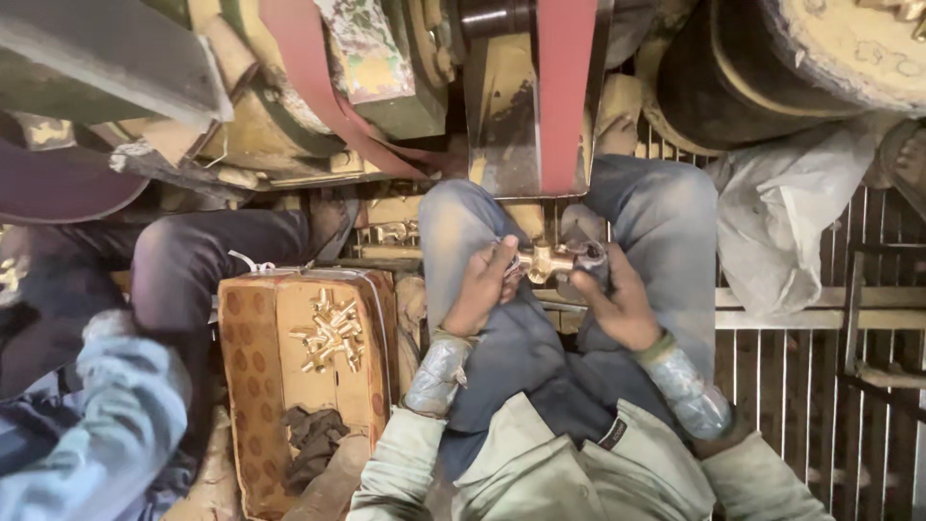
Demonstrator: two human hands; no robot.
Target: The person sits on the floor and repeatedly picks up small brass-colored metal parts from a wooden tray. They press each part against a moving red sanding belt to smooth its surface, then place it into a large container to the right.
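I hold a small brass fitting (543,260) between my knees, just below a red sanding belt (565,92) that runs over a yellow machine. My left hand (479,287) grips the fitting's left end. My right hand (614,299) grips its right end, fingers wrapped around a dark part. Both wrists are wrapped in tape over pale green sleeves. I sit with jeans-clad legs drawn up on either side of the belt.
A patterned cushion (253,359) to my left carries a pile of brass fittings (330,334) and a dark rag (313,436). Another person (116,386) sits at the far left. A white sack (793,217) lies at right on a slatted floor (820,386).
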